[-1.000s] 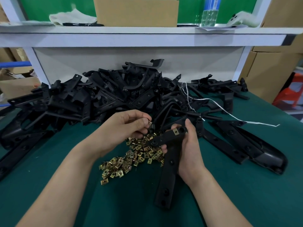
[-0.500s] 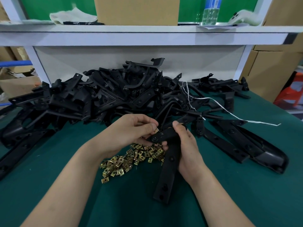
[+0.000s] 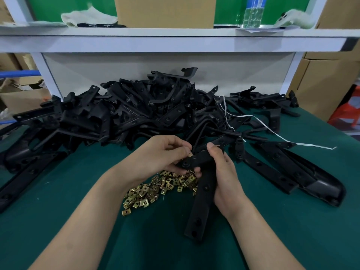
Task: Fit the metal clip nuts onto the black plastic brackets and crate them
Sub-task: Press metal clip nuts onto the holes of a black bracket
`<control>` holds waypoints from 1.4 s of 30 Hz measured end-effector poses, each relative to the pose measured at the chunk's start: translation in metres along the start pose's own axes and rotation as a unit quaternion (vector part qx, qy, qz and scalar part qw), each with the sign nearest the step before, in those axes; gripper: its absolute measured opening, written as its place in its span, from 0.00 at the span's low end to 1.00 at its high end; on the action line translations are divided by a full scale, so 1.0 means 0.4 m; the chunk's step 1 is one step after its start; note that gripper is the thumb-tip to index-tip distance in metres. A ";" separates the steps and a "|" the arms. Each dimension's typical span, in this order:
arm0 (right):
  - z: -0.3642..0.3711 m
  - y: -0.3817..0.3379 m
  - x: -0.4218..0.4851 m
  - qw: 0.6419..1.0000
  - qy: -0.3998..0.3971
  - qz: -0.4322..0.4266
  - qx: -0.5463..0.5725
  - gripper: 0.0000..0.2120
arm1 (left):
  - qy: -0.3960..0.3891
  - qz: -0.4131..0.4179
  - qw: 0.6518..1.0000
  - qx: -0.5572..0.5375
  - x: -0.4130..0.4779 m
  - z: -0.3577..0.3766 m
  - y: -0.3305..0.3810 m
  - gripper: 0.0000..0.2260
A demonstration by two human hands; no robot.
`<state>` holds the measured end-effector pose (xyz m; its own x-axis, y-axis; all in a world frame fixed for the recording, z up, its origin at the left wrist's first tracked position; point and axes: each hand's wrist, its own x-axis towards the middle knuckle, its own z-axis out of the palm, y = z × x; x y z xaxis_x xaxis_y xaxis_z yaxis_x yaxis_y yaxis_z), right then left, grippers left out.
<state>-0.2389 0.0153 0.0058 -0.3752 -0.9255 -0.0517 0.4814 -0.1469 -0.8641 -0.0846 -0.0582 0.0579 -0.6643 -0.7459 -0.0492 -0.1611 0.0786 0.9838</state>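
While the green table (image 3: 282,240) carries everything, its far half is taken up by a loose pile of black plastic brackets (image 3: 136,117); most of the task looks undone, and no crate is in view.

One bracket (image 3: 201,203) is held at near centre, with its long leg pointing toward the person and its short upper end angled to the left.

Grip: the right hand (image 3: 226,178) curls round the bend of this bracket, thumb laid on the upper end. The left hand (image 3: 161,154) meets that end from the left, thumb and forefinger pinched together at its edge.

A heap of brass-coloured clip nuts (image 3: 153,190) lies on the table just below both hands.

A single clip nut (image 3: 190,153) seems to sit in the left pinch, touching the bracket's edge. It is mostly hidden, so this is not certain.

Step in hand, by judgement: seating a nut. To do it well:
- Keep the right grip firm near the bend so the end does not flex.
- Slide the nut on square to the edge.
- Stop when its hole lines up with the bracket's hole.
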 end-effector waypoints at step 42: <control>0.009 0.006 -0.010 1.000 -0.001 0.011 -0.010 0.12 | -0.021 0.018 0.996 0.084 -0.009 -0.015 0.009 0.05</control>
<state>-0.2332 0.0175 0.0057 -0.3631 -0.9291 -0.0697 0.4739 -0.1198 -0.8724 -0.0785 -0.0590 0.0627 -0.7008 -0.7129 -0.0257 -0.2551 0.2168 0.9423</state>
